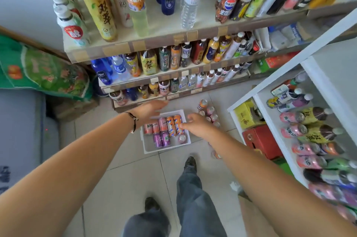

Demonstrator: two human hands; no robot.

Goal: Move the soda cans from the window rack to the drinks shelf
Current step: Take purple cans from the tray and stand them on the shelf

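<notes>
Both hands reach down toward a white tray [147, 151] of soda cans on the tiled floor, and neither holds anything. The right hand [195, 123] hangs over the tray's right edge with its fingers spread loosely apart, the fingertips just above an orange can [178, 123]. The left hand [149, 108], a dark cord bracelet [133, 121] on its wrist, stretches with straight, relaxed fingers over the tray's far rim. The tray holds cans lying on their sides: pink cans [154, 126] to the left, orange ones to the right, purple cans [161, 139] in the near row and one standing upright in the near right corner. More loose cans [209, 114] stand on the floor just beyond the tray's right side. Ahead rises the drinks shelf [173, 40], tiered and packed with bottles; to the right a white rack [270, 115] carries cans and bottles lying flat. This looks like the pick-up step, with cans gathered in the tray and waiting to be shelved. The next move seems to call for closing the fingers around one or two cans, or taking the tray by its rims, and lifting toward a free spot on the shelf; which of these is meant cannot be told.
</notes>
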